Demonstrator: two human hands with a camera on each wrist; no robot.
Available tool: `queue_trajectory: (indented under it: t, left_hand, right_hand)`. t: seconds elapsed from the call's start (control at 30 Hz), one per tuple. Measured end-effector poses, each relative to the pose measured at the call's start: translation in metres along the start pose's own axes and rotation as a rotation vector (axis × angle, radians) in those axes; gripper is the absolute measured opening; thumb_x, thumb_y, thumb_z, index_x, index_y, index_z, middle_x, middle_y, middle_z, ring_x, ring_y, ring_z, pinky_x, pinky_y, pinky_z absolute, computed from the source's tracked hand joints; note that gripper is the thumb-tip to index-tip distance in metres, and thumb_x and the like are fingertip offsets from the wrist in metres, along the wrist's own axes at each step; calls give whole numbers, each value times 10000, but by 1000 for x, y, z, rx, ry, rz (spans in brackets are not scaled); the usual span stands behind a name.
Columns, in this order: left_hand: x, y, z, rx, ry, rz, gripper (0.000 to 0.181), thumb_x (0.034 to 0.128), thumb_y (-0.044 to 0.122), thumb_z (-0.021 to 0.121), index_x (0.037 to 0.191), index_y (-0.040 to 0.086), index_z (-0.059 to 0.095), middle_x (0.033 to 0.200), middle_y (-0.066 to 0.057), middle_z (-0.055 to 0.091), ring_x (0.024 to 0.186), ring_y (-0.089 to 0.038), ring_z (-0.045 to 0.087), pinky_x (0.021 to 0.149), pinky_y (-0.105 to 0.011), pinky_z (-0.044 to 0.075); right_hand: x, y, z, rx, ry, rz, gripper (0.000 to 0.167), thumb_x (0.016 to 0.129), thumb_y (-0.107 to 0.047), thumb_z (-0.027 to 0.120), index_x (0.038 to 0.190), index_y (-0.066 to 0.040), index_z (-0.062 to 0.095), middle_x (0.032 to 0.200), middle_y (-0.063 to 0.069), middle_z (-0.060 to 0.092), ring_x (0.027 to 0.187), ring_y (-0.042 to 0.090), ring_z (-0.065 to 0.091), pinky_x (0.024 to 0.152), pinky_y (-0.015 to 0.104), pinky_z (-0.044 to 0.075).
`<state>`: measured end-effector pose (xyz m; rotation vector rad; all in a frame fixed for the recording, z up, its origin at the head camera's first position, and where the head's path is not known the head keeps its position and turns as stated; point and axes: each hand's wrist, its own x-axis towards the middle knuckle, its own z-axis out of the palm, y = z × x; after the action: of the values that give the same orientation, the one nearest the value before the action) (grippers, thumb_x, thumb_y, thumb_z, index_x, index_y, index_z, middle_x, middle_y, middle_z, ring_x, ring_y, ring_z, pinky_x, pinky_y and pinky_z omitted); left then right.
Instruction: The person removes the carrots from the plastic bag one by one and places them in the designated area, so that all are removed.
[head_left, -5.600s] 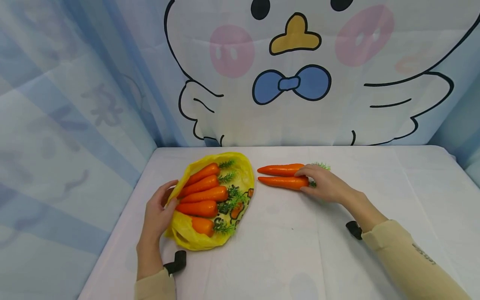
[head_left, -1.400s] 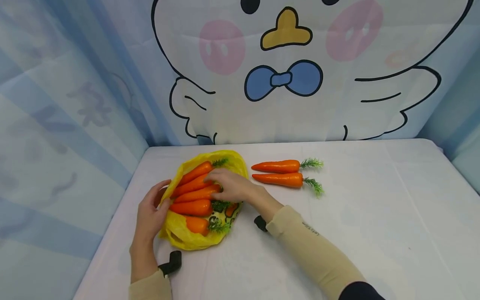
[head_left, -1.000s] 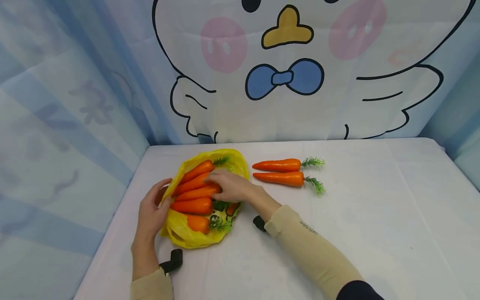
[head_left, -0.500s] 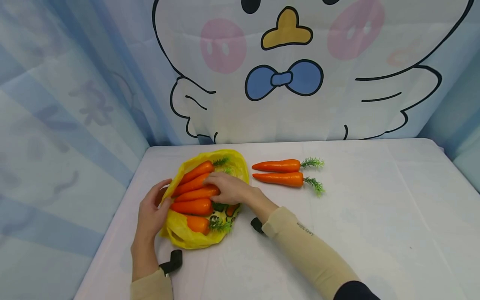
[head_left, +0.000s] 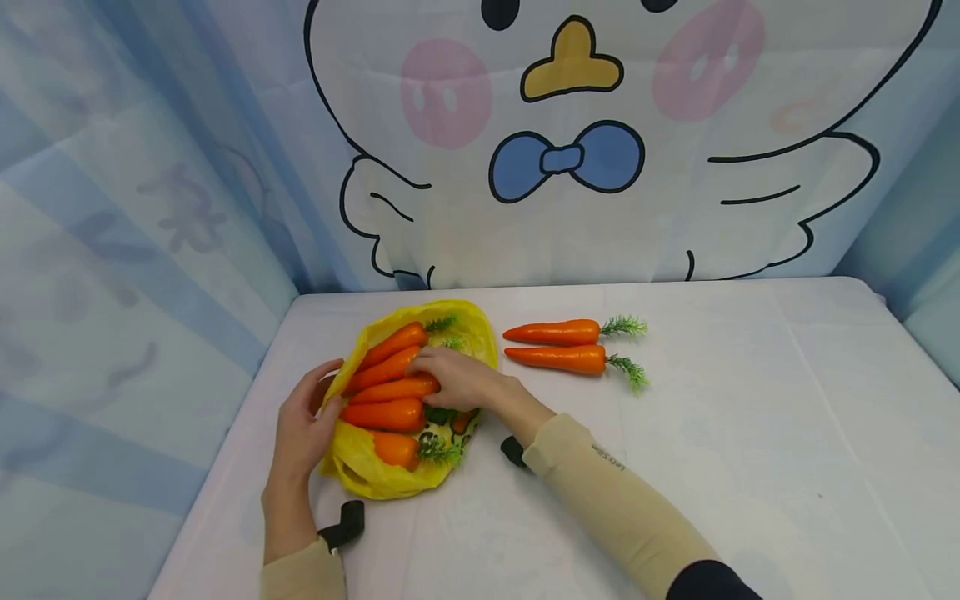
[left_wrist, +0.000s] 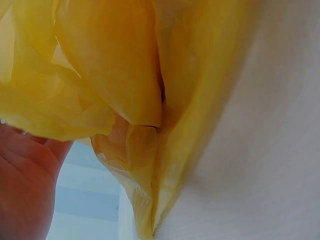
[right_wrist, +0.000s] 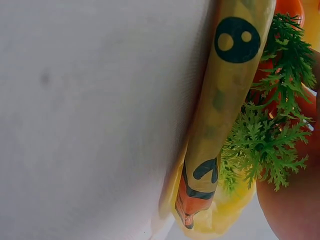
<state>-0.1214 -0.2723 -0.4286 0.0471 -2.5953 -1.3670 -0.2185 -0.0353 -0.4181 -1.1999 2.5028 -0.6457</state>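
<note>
A yellow bag [head_left: 360, 467] lies at the left of the table with several orange carrots on it, one of them a carrot [head_left: 386, 414] in the middle. The left hand [head_left: 303, 429] grips the bag's left edge; the left wrist view shows yellow plastic [left_wrist: 115, 65] beside the palm [left_wrist: 27, 185]. The right hand [head_left: 461, 379] reaches over the bag, its fingers curled round the upper end of a middle carrot [head_left: 397, 389]; its fingertips are partly hidden. In the right wrist view, green leaves [right_wrist: 265, 145] sit beside that hand [right_wrist: 295, 200].
Two more carrots, an upper one [head_left: 555, 333] and a lower one [head_left: 558, 359], lie side by side right of the bag, leaves pointing right. The white table [head_left: 712, 417] meets a cartoon-printed cloth [head_left: 585, 242] behind and a blue curtain [head_left: 150, 292] at left.
The right hand has left the two carrots on the right and moved left over the bag, onto the carrots there. The left hand has kept its grip on the bag's edge.
</note>
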Motion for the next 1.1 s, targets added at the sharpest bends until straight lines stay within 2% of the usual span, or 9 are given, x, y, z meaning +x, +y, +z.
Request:
queue_trajectory:
  t: [0.37, 0.57, 0.8, 1.1]
  left_hand:
    - [-1, 0, 1, 6, 2, -11, 504, 991, -14, 489, 1481, 103, 481, 1513, -81, 471, 1353, -288, 486, 1106, -475, 377]
    - [0, 2, 1, 0, 1, -14, 500, 991, -17, 487, 1479, 92, 480, 1514, -90, 469, 1355, -294, 481, 1111, -478, 374]
    - [0, 1, 2, -4, 2, -19, 498, 989, -19, 485, 1475, 93, 485, 1513, -86, 469, 1350, -291, 486, 1116, -461, 372]
    - [-1, 1, 1, -3, 0, -16, 500, 991, -7, 490, 1479, 101, 481, 1519, -85, 464, 1362, -300, 475, 1107, -494, 378]
  right_hand:
    - [0, -2, 2, -34, -15, 8, 465, 966, -180, 691, 1410, -110, 573, 1475, 60, 484, 1377, 220, 426, 1162, 332, 325]
    - [-1, 0, 1, -11, -5, -1, 455, 969, -171, 683, 1407, -108, 577, 1474, 64, 488, 1372, 219, 431, 1163, 328, 322]
    - [-7, 0, -5, 22, 14, -12, 454, 970, -169, 684, 1404, -96, 571, 1485, 82, 481, 1371, 231, 427, 1160, 340, 330]
    - [-16, -2, -15, 19, 53, -45, 429, 965, -138, 683, 1381, -91, 588, 1441, 72, 508, 1348, 238, 448, 1159, 341, 333]
